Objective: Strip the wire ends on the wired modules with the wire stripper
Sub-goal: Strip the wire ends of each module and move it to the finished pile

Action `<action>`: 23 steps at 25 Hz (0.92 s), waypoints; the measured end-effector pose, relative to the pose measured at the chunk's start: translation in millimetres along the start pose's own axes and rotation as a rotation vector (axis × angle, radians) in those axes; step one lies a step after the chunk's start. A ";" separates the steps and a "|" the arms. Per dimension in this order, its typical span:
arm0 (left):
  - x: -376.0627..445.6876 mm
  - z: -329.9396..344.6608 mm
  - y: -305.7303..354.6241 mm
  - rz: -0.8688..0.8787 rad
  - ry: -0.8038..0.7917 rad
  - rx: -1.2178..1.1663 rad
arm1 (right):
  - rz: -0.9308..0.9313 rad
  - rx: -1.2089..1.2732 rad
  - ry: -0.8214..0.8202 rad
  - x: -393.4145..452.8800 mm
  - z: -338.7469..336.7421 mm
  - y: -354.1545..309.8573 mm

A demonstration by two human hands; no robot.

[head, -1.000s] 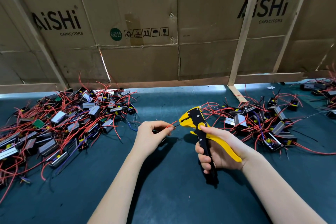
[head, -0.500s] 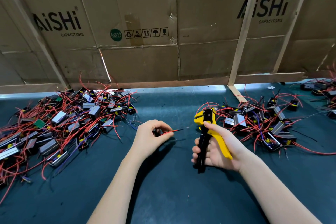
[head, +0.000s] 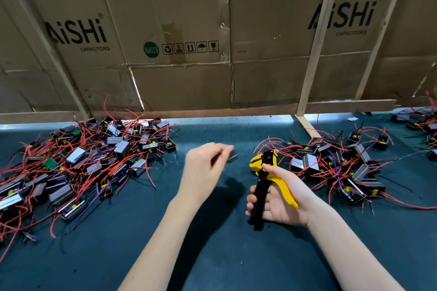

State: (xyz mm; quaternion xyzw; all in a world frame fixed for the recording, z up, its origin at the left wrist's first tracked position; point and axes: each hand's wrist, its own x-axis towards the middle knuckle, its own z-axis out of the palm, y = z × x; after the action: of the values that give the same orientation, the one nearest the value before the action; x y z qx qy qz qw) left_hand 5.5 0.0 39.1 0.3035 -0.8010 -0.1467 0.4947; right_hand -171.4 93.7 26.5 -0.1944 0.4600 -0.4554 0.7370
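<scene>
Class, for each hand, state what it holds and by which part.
The right hand grips the wire stripper by its handles. The left hand pinches a blurred grey module at its fingertips; which part cannot be told.

Two hands (head: 205,168), one wire stripper (head: 267,179), two main heaps of wired modules (head: 78,163), too tangled to count.

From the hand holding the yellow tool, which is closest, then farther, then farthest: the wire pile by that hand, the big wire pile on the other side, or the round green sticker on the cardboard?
Measured from the right hand in the head view:
1. Smaller pile of red-wired modules, just to its right.
2. Big pile of red-wired modules, across the table on the left.
3. Round green sticker, up on the cardboard wall behind.
</scene>
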 end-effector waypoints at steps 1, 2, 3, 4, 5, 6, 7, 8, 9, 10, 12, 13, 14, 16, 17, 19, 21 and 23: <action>9.8 9.0 14.1 0.072 -0.036 -0.105 | 0.001 -0.004 -0.003 0.6 0.4 -0.5; 18.9 18.3 28.2 0.118 -0.133 -0.187 | 0.000 0.001 -0.005 0.9 0.6 -0.8; 25.1 25.8 40.7 0.115 -0.291 -0.248 | 0.000 0.020 -0.001 0.8 0.2 -0.8; 28.0 32.3 47.2 0.072 -0.476 -0.276 | 0.000 0.042 0.005 0.5 -0.5 -0.8; 28.5 36.2 45.4 0.035 -0.624 -0.237 | 0.000 0.054 0.008 0.0 -1.1 -0.6; 29.0 34.4 36.3 0.033 -0.704 -0.156 | 0.000 0.054 0.007 -0.3 -1.2 -0.3; 27.7 26.9 23.2 0.046 -0.705 -0.041 | 0.000 0.047 0.006 -0.3 -1.3 0.2; 25.8 16.5 6.6 0.048 -0.623 0.077 | 0.000 0.039 0.006 -0.2 -1.3 0.3; 24.3 2.9 -10.3 0.029 -0.480 0.187 | 0.000 0.033 0.007 0.1 -1.2 -0.1; 21.1 -11.8 -29.2 -0.015 -0.312 0.292 | 0.004 0.026 0.008 0.2 -0.5 -0.6; 10.2 -39.4 -64.0 -0.134 -0.070 0.558 | 0.010 0.015 0.008 -0.4 0.8 -1.3; 4.7 -50.5 -78.9 -0.214 -0.053 0.680 | 0.010 0.016 0.008 -0.3 0.9 -1.2; 1.0 -57.5 -90.3 -0.311 -0.091 0.762 | 0.007 0.021 0.010 -0.2 0.2 -1.0; -4.2 -61.3 -105.2 -0.461 -0.210 0.846 | 0.005 0.035 0.015 0.0 -1.3 -0.4; -4.9 -60.8 -109.2 -0.480 -0.227 0.862 | 0.007 0.036 0.014 -0.2 -1.5 -0.2; -2.9 -59.8 -111.1 -0.463 -0.199 0.852 | 0.006 0.032 0.010 -0.3 -2.1 0.1; -2.7 -59.5 -110.9 -0.464 -0.153 0.835 | 0.002 0.032 0.013 -0.6 -2.7 -0.4; -5.1 -61.8 -112.7 -0.485 -0.089 0.807 | 0.003 0.030 0.017 -1.3 -1.5 -0.8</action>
State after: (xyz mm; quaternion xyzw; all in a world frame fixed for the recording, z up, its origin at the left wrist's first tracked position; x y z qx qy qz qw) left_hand 100.1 -79.8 4.2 0.6433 -0.7205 0.0520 0.2539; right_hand -173.3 94.6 27.0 -0.1789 0.4596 -0.4628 0.7366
